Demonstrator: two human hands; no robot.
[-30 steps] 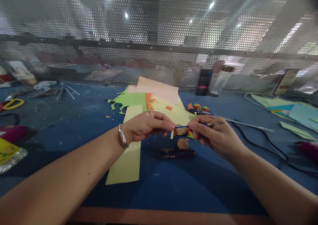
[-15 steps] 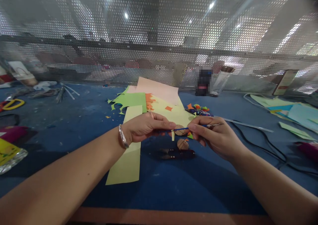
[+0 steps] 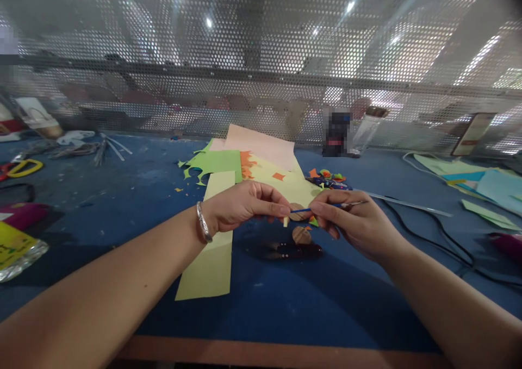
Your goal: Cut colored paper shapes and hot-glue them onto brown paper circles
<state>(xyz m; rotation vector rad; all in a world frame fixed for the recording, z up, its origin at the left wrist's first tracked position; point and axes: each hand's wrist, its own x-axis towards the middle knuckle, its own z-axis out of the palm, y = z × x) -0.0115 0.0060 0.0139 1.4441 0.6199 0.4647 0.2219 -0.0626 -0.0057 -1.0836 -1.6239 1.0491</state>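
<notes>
My left hand (image 3: 261, 203), a silver bangle at its wrist, pinches a small pale yellow paper strip (image 3: 285, 222) against the tip of a thin blue stick (image 3: 300, 211). The strip's short free end hangs below the fingertips. My right hand (image 3: 350, 217) is closed around the other part of this stick, whose rear end looks metallic. Under the hands lie two round brown discs, the nearer disc (image 3: 302, 235) fully visible and the farther disc (image 3: 299, 213) partly covered. Dark thread snips (image 3: 297, 251) rest on the blue tabletop just in front of the nearer disc.
Cut green paper (image 3: 216, 165), a pink sheet (image 3: 261, 146) and a long yellow sheet (image 3: 204, 274) lie centrally. Orange and green scraps (image 3: 326, 174) sit behind my right hand. Yellow-handled scissors (image 3: 26, 168) are left; a black cable (image 3: 432, 230) is right. Perforated metal (image 3: 261, 59) stands behind.
My left fingers have curled and shifted at the stick's tip. The hanging end of the paper strip shows shorter. My right hand holds nearly the same place.
</notes>
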